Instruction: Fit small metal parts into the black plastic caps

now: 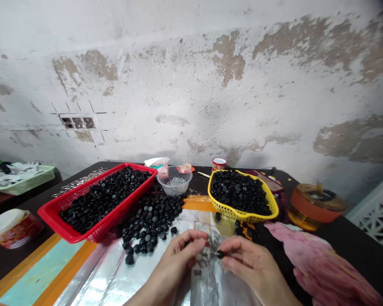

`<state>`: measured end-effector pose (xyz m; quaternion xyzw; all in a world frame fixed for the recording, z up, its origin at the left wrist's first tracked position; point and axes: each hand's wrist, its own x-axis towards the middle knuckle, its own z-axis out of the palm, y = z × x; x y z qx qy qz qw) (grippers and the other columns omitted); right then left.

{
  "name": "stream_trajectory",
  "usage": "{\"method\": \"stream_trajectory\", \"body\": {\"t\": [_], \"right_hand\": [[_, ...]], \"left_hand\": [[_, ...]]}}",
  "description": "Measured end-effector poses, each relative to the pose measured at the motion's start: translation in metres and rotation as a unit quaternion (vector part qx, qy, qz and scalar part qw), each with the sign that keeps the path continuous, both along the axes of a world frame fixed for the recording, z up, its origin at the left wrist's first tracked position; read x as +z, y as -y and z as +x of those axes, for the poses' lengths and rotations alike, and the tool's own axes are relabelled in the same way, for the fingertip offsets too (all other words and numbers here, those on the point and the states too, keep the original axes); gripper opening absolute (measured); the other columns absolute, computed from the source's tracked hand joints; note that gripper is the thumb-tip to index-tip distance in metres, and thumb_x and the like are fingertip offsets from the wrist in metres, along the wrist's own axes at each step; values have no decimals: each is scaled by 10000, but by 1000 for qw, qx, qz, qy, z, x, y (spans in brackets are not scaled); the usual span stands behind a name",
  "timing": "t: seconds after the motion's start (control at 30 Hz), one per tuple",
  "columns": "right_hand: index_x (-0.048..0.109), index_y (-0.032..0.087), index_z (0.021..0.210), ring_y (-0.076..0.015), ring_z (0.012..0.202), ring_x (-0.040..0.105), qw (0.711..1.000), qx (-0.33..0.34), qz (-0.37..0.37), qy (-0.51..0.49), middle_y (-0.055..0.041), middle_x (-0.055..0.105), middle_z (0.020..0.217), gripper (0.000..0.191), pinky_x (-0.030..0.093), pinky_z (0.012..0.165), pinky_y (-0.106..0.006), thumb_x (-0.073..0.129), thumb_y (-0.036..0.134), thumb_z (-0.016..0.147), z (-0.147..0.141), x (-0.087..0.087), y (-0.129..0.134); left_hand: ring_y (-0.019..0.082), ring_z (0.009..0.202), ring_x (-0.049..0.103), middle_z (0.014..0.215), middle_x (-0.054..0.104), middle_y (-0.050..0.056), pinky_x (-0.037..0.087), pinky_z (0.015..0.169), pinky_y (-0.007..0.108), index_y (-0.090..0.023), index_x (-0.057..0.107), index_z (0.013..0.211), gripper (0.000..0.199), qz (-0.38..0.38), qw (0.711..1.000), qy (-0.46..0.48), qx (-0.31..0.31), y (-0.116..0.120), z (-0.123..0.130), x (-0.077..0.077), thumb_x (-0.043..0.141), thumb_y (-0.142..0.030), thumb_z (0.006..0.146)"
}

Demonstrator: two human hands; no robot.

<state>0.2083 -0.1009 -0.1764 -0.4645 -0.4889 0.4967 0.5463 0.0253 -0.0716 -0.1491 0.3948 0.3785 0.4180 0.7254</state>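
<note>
My left hand point(183, 255) is closed in a pinch above the plastic-covered table middle; what its fingers hold, if anything, is hidden. Facing it, my right hand point(250, 259) pinches a small black round cap point(220, 254) between thumb and fingers. The two hands are close but apart. Left of them lies a loose heap of black caps point(150, 216) on clear plastic sheeting point(105, 272). Beyond my right hand stands a yellow basket point(232, 210) full of flat black round pieces. A red basket point(98, 231) at the left holds many more black caps.
A clear bowl point(190, 182) of small metal parts stands behind the heap. Around the table are a red tin point(218, 163), an amber jar point(315, 208), a pink cloth point(325, 263), a lidded tub point(15, 233) and metal pieces point(79, 180). A peeling wall point(166, 85) rises behind.
</note>
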Motion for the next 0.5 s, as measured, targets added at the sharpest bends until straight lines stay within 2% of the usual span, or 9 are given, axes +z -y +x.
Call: {"method": "stream_trajectory", "body": {"t": [0.07, 0.13, 0.3, 0.4, 0.5], "right_hand": [[720, 189, 795, -142, 677, 613, 1000, 1, -5, -10, -11, 685, 762, 172, 474, 637, -231, 806, 282, 678, 2, 0, -1], [716, 181, 828, -127, 634, 592, 1000, 16, -15, -18, -1, 669, 708, 206, 459, 618, -227, 801, 315, 697, 5, -1, -2], [698, 184, 909, -127, 667, 608, 998, 58, -20, -23, -2, 678, 739, 193, 452, 658, -235, 746, 321, 783, 12, -7, -5], [697, 179, 904, -135, 665, 612, 998, 52, -16, -26, -7, 683, 726, 192, 454, 657, -242, 733, 331, 793, 11, -6, -5], [698, 174, 886, -142, 635, 617, 999, 38, -10, -21, -10, 679, 702, 222, 470, 637, -248, 738, 360, 774, 8, 0, -2]], "left_hand": [[95, 629, 453, 855, 654, 78, 343, 595, 217, -73, 717, 920, 252, -51, 998, 42, 10, -2, -1, -2, 595, -212, 750], [96, 628, 465, 891, 675, 114, 360, 607, 217, -42, 724, 903, 275, -61, 995, 71, 16, -2, -1, -2, 570, -157, 705], [134, 826, 594, 1103, 682, 134, 414, 750, 224, -122, 677, 1101, 343, -41, 996, 81, -24, 3, -2, 5, 698, -164, 761], [129, 794, 620, 1006, 709, 95, 428, 749, 226, -150, 701, 997, 285, -2, 996, 80, -23, 6, -2, 4, 779, -178, 724], [136, 764, 655, 856, 735, 88, 448, 751, 225, -132, 718, 927, 266, -12, 994, 104, -25, 6, -1, 1, 818, -177, 685]]}}
